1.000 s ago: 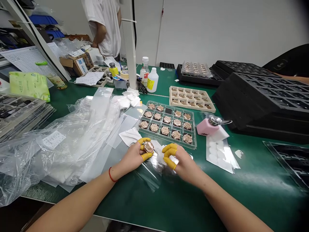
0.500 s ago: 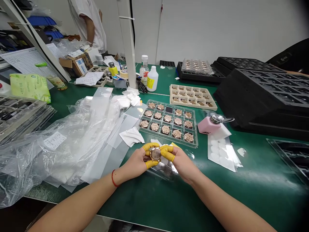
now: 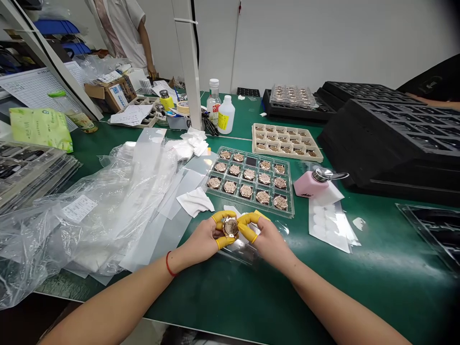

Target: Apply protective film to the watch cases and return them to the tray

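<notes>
One round watch (image 3: 230,227) is grasped in left hand (image 3: 204,238), its right edge meeting fingertips of right hand (image 3: 266,238), whose grip is unclear.

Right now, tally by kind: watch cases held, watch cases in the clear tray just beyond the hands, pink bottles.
Held watch case, in the left hand: 1
Tray watch cases, in the clear tray: 14
Pink bottle: 1
Total: 16
</notes>
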`<action>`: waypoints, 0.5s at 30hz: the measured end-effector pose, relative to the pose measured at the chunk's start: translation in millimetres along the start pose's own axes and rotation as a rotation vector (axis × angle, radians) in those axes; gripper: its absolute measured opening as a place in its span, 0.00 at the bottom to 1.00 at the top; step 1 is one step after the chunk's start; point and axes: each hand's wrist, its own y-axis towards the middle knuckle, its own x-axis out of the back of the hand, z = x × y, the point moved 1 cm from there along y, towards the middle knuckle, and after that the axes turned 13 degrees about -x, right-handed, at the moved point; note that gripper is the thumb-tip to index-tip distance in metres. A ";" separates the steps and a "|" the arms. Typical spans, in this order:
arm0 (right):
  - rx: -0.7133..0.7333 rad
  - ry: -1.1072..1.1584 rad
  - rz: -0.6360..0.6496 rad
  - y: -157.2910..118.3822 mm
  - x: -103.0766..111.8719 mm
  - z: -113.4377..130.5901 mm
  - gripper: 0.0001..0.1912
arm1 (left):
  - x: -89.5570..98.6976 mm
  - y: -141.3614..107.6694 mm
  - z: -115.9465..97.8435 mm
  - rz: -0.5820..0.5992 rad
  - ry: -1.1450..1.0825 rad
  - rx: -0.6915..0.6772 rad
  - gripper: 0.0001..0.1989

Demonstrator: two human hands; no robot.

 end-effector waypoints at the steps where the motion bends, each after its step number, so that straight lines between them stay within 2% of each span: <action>1: 0.043 -0.160 -0.078 0.1 5.6 -1.7 0.10 | -0.1 0.4 1.2 -0.003 -0.019 0.004 0.27; 3: 0.059 -0.533 -0.210 0.7 17.6 -8.1 0.10 | -0.7 1.4 4.8 0.001 -0.060 0.013 0.27; 4: 0.022 -0.709 -0.248 1.1 23.0 -12.8 0.10 | -1.2 2.0 7.1 0.008 -0.074 0.020 0.27; 7: -0.153 -1.009 -0.257 1.8 33.5 -29.1 0.10 | -3.5 4.0 14.5 0.040 -0.078 0.037 0.27; 9: -0.204 -1.031 -0.240 2.2 35.8 -37.4 0.09 | -5.1 5.6 18.4 0.052 -0.057 0.035 0.28; 12: -0.162 -0.965 -0.243 5.4 37.4 -42.8 0.08 | -6.9 7.1 21.6 0.058 -0.034 0.028 0.27; 15: -0.096 -0.869 -0.246 10.3 39.2 -42.4 0.14 | -7.6 7.0 23.5 0.064 -0.024 0.022 0.27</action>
